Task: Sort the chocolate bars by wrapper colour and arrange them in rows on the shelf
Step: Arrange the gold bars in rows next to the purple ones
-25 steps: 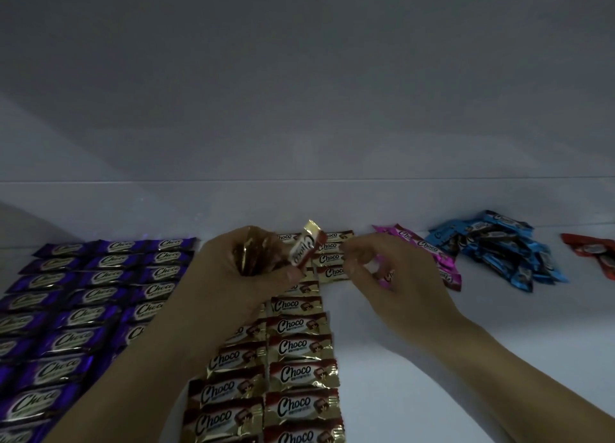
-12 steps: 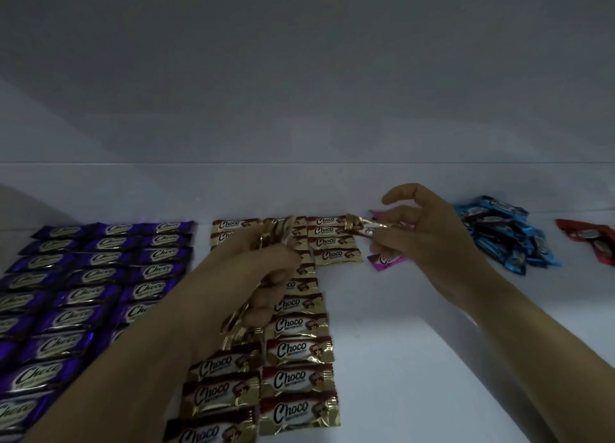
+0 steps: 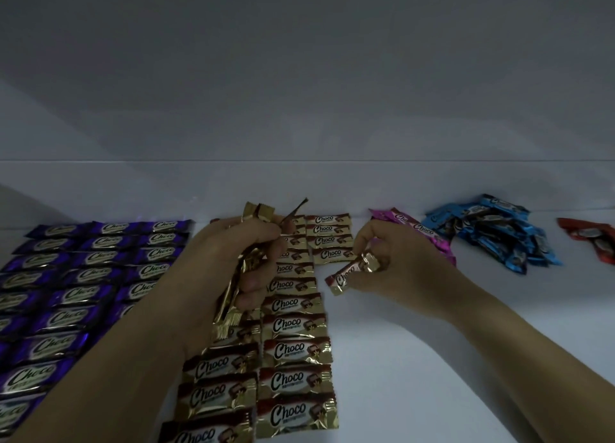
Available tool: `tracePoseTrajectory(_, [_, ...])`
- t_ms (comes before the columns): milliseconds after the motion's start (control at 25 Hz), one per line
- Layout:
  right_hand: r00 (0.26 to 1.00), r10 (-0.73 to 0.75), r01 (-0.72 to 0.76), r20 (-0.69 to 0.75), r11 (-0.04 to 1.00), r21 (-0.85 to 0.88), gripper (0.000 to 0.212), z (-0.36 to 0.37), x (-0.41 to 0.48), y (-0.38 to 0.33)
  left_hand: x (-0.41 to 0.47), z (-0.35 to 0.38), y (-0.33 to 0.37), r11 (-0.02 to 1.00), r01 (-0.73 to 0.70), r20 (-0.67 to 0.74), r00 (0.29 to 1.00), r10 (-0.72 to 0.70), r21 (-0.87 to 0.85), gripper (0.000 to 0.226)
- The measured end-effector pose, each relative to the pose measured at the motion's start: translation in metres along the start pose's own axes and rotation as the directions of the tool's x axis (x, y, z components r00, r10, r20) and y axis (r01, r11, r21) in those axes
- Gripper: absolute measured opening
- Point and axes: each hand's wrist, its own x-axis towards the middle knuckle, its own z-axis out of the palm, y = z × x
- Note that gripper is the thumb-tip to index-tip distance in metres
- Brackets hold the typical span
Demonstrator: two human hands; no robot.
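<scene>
Now the right hand [image 3: 402, 266] pinches one gold Choco bar [image 3: 351, 274] between clamped fingers [image 3: 367, 241]; the left hand [image 3: 216, 269] clutches a gold bundle [image 3: 233, 294]. Next it likely goes at six o'clock of the short gold column [image 3: 331, 241].

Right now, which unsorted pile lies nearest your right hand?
The pink pile, right behind the right hand; the blue pile and the red bars lie farther right.
</scene>
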Motion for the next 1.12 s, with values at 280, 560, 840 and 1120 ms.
tracePoseTrajectory(280, [0.938, -0.319, 0.245, -0.138, 0.889, -0.388, 0.017, -0.011, 0.0, 0.011, 0.0, -0.007, 0.0, 0.97, -0.085, -0.117, 0.987, 0.114, 0.226, 0.058])
tracePoseTrajectory(560, [0.926, -0.376, 0.366, 0.026, 0.881, -0.299, 0.008, 0.004, 0.007, 0.02, -0.005, -0.002, -0.006, 0.951, -0.115, -0.163, 0.972, 0.167, 0.289, 0.043])
tracePoseTrajectory(840, [0.919, -0.393, 0.372, -0.001, 0.869, -0.326, 0.011, 0.007, 0.008, 0.021, -0.011, 0.003, -0.008, 0.911, -0.117, -0.24, 0.944, 0.225, 0.396, 0.02])
tracePoseTrajectory(1120, [0.976, -0.172, 0.208, -0.135, 0.92, 0.333, 0.02, 0.003, -0.002, -0.014, -0.025, 0.022, -0.007, 0.688, -0.176, -0.129, 0.921, 0.368, 0.704, 0.024])
